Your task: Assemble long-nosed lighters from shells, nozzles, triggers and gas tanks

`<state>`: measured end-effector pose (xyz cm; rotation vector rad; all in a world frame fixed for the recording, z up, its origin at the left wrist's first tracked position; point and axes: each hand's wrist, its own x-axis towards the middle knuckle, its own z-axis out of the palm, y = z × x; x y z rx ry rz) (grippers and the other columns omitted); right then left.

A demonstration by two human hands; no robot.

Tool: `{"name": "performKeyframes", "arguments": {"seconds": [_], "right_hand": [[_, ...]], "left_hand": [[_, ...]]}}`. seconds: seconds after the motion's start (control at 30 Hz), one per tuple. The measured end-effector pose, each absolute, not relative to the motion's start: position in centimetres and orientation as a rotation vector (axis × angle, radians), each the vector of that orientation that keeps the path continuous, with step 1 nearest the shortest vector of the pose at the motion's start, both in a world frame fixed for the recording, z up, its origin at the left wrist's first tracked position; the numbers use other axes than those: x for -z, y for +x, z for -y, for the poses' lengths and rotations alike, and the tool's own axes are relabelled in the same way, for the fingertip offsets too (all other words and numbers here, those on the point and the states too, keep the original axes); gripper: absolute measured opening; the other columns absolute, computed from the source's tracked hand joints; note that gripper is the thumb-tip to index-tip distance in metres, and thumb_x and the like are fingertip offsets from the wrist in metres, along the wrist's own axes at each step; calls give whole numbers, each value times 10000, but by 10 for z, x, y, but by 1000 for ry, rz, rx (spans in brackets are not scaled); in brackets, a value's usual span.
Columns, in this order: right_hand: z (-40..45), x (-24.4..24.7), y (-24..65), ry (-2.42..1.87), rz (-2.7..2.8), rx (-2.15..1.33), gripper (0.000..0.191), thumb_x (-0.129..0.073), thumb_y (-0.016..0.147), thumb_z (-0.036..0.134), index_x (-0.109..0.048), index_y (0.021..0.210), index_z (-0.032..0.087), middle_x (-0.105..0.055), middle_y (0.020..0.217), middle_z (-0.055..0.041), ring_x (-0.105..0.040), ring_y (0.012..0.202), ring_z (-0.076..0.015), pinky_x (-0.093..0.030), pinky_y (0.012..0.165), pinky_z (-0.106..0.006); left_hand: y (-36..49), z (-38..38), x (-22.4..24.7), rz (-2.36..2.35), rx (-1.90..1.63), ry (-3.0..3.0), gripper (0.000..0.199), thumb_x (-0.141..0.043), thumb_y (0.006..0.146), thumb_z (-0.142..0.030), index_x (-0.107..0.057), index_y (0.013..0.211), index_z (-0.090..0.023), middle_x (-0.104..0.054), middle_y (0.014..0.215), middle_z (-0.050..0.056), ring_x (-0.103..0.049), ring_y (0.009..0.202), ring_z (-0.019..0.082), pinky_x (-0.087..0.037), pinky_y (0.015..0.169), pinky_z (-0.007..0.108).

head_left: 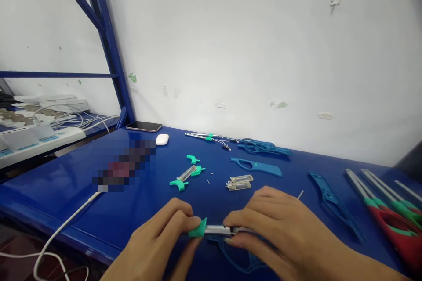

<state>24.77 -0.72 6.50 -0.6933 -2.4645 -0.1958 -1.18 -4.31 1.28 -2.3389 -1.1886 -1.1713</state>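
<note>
Low in the middle of the head view, my left hand (161, 228) pinches a small green plastic piece (198, 229) fitted on a short metal tube (216, 229). From the other side, the thumb and fingers of my right hand (280, 219) close on the tube's right end, where a dark part and a thin wire show. Under both hands lies a blue lighter handle half (231, 260), partly covered. Just beyond them are two clear fuel tanks (240, 182), another clear tank (187, 173), and green triggers (179, 185) beside it.
Blue handle shells (263, 145) and wired metal tubes (201, 137) lie near the wall. Red-and-green lighters (389, 219) are at the right, by a blue shell (336, 204). A phone (144, 126), a white earbud case (162, 139) and a cable (67, 224) are left.
</note>
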Motion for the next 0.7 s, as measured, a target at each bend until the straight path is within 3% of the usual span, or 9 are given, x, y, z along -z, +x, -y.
{"name": "performKeyframes", "arguments": {"seconds": [0.07, 0.13, 0.33, 0.5, 0.6, 0.7], "right_hand": [[4, -64, 246, -658, 2488, 252, 458, -267, 1160, 361, -686, 1007, 255, -760, 827, 53, -716, 752, -119, -464, 811, -307], [1, -65, 245, -641, 2501, 274, 446, -288, 1159, 345, -669, 952, 244, -747, 812, 50, -695, 720, -119, -446, 789, -312], [-3, -60, 244, -674, 2577, 304, 482, -237, 1162, 307, -669, 957, 244, -719, 791, 45, -662, 694, -141, -418, 792, -348], [-6, -50, 240, -636, 2622, 334, 421, -287, 1152, 233, -656, 949, 241, -720, 828, 47, -676, 758, -158, -405, 836, -378], [-6, -47, 237, -605, 2641, 360, 368, -341, 1136, 187, -657, 952, 235, -715, 847, 52, -667, 774, -160, -406, 860, -382], [-4, -45, 235, -627, 2643, 368, 312, -403, 1126, 214, -665, 959, 238, -711, 867, 53, -662, 791, -163, -417, 857, -378]], "left_hand": [[-7, 42, -21, 1155, 1218, -2410, 121, -440, 1094, -225, -556, 1105, -258, -702, 982, 20, -754, 855, 137, -618, 745, 177], [-6, 41, -25, 1203, 1176, -2451, 123, -449, 1097, -242, -568, 1112, -270, -714, 966, 5, -756, 853, 139, -625, 743, 188], [-13, 45, -15, 1296, 922, -2415, 322, -431, 1118, -354, -529, 1418, -288, -752, 1220, 19, -751, 1093, 197, -648, 893, 284], [-15, 39, -20, 1213, 783, -2621, 347, -405, 1076, -142, -607, 1318, -288, -748, 1177, 5, -732, 1069, 178, -620, 969, 311], [-17, 38, -21, 1266, 644, -2695, 380, -401, 1046, -92, -626, 1292, -274, -711, 1271, 24, -689, 1169, 199, -599, 1012, 321], [-19, 39, -21, 1303, 583, -2770, 408, -371, 1023, -55, -640, 1243, -267, -696, 1232, 33, -691, 1109, 192, -607, 977, 308]]}}
